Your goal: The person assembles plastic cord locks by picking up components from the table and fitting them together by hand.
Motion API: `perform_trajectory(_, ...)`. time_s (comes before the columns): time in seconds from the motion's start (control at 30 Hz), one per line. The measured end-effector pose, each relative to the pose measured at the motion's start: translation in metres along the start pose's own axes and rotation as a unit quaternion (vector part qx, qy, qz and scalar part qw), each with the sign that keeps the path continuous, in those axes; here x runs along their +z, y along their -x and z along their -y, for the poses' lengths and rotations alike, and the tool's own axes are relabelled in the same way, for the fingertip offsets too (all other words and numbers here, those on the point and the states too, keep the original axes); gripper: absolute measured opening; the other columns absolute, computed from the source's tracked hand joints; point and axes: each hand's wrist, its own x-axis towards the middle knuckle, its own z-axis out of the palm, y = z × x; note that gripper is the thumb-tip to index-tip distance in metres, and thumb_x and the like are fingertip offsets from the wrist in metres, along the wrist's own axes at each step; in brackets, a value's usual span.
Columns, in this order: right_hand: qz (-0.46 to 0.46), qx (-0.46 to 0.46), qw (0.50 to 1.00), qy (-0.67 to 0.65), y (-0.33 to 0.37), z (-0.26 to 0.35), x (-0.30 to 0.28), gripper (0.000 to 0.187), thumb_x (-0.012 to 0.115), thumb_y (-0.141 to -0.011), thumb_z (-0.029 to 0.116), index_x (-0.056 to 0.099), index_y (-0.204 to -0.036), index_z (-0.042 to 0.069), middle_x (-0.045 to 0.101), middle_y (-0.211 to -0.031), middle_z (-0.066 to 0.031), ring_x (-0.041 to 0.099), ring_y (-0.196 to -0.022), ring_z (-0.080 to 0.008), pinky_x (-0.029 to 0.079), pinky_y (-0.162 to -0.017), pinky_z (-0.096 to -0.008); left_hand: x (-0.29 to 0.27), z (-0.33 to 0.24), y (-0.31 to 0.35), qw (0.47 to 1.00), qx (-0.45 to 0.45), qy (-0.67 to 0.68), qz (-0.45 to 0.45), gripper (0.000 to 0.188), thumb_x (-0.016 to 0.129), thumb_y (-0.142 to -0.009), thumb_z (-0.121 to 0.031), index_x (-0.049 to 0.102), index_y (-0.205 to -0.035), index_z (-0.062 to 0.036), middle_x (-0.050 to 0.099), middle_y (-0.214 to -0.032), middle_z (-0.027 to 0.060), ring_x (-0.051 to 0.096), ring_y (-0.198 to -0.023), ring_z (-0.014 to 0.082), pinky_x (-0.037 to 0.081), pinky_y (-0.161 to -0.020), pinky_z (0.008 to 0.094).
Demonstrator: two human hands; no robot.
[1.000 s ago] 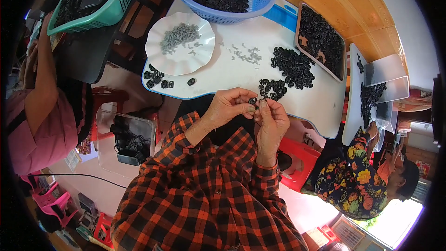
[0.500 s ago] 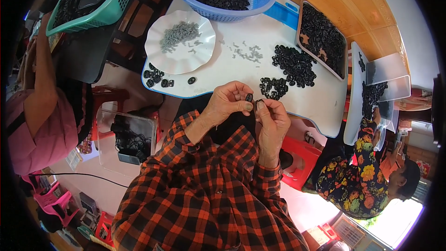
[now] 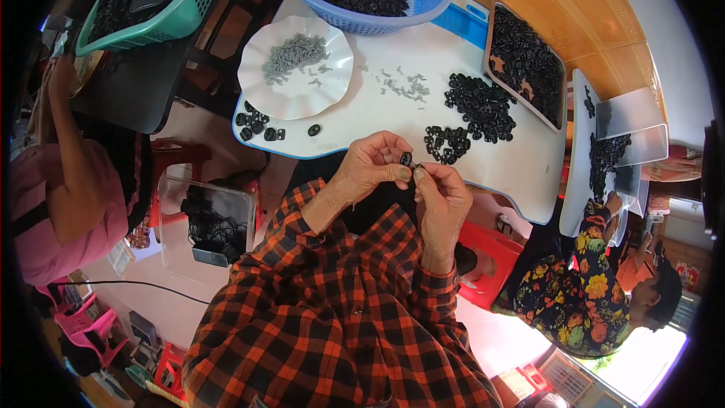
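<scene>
Just beyond the table's near edge, my left hand pinches a small black oval piece between thumb and fingers. Against it, the thumb and forefinger of my right hand press together; whatever tiny thing they grip is mostly hidden. Nearest to the right hand is a small cluster of black pieces, beside a larger pile of black pieces. On the left lie several similar black parts and a lone black oval piece. Small grey rod-like bits are scattered mid-table.
A white scalloped plate with grey bits stands on the white table. Behind are a blue basket and a tray of black parts. A green basket sits far left. Co-workers sit on both sides.
My right fingertips have come slightly closer to the oval piece, and the dark thing in them shows less. The left co-worker's arm has shifted; the right co-worker's hand has moved slightly.
</scene>
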Motion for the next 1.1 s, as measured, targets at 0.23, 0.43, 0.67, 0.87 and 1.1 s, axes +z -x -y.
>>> perform_trajectory(0.23, -0.017, -0.019, 0.999, 0.038, 0.002, 0.003, 0.004, 0.009, 0.065, -0.083, 0.001, 0.064, -0.091, -0.003, 0.060, -0.072, -0.0005, 0.048, -0.058, -0.0033, 0.037, -0.053, -0.0159, 0.001, -0.003, 0.001, 0.998, -0.003, -0.060, 0.000, 0.031, 0.070, -0.079, 0.002, 0.055, -0.106, 0.0035, 0.062, -0.087, 0.0056, 0.063, -0.076, 0.0108, 0.056, -0.065, 0.0234)
perform_trajectory(0.43, -0.007, -0.022, 0.997, 0.068, 0.000, 0.001, -0.001, 0.008, 0.066, -0.083, 0.001, 0.065, -0.090, -0.002, 0.063, -0.076, 0.0010, 0.053, -0.067, -0.0020, 0.042, -0.059, -0.0154, 0.005, -0.014, 0.002, 0.990, -0.013, -0.142, 0.001, 0.028, 0.070, -0.079, 0.001, 0.058, -0.104, 0.0036, 0.062, -0.086, 0.0045, 0.061, -0.077, 0.0089, 0.057, -0.067, 0.0222)
perform_trajectory(0.67, 0.011, 0.018, 0.999, 0.037, -0.002, -0.003, -0.006, 0.010, 0.068, -0.081, 0.003, 0.066, -0.090, -0.001, 0.062, -0.073, 0.0015, 0.050, -0.061, -0.0018, 0.039, -0.054, -0.0151, 0.007, -0.022, 0.002, 0.980, -0.030, -0.196, 0.007, 0.027, 0.070, -0.079, 0.001, 0.059, -0.104, 0.0031, 0.064, -0.087, 0.0049, 0.062, -0.077, 0.0083, 0.056, -0.065, 0.0221)
perform_trajectory(0.87, 0.011, 0.023, 0.999, 0.044, -0.003, -0.002, -0.005, 0.010, 0.068, -0.081, 0.004, 0.067, -0.089, -0.001, 0.062, -0.071, 0.0015, 0.050, -0.059, -0.0020, 0.038, -0.053, -0.0153, 0.006, -0.021, 0.003, 0.980, -0.027, -0.197, 0.014, 0.026, 0.070, -0.079, 0.002, 0.060, -0.103, 0.0029, 0.065, -0.086, 0.0048, 0.062, -0.076, 0.0083, 0.056, -0.065, 0.0217)
perform_trajectory(1.1, 0.008, 0.048, 0.998, 0.026, -0.003, 0.004, -0.002, 0.009, 0.066, -0.079, 0.000, 0.066, -0.087, -0.004, 0.062, -0.070, -0.0024, 0.049, -0.056, -0.0044, 0.038, -0.052, -0.0167, 0.005, -0.020, 0.001, 0.979, -0.023, -0.201, 0.025, 0.025, 0.070, -0.079, 0.003, 0.061, -0.101, 0.0030, 0.064, -0.083, 0.0045, 0.062, -0.074, 0.0082, 0.055, -0.063, 0.0215)
